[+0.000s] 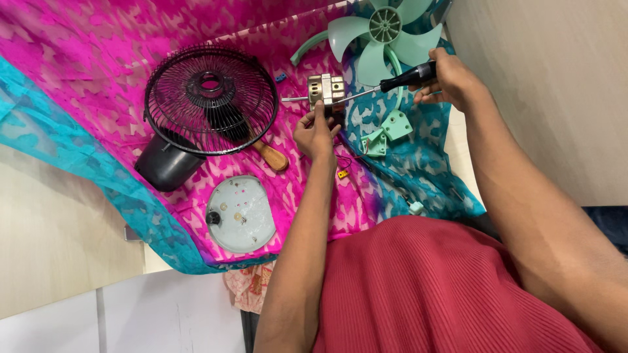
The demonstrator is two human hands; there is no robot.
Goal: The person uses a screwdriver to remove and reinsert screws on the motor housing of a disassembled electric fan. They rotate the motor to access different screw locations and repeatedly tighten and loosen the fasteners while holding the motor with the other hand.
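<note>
My left hand (315,134) grips the underside of a small metal fan motor (327,89) and holds it upright over the pink and teal cloth (78,59). A shaft sticks out of the motor to the left. My right hand (451,80) is closed around the black handle of a screwdriver (392,82); its thin blade points left and meets the motor's side. A pale green fan blade (383,33) lies just beyond the motor.
A black wire fan guard (209,98) rests on a dark cup-shaped housing (163,167), with a wooden-handled tool (271,157) poking out beneath. A round white base plate (241,214), green bracket parts (387,133) and small loose connectors lie nearby. A beige wall stands right.
</note>
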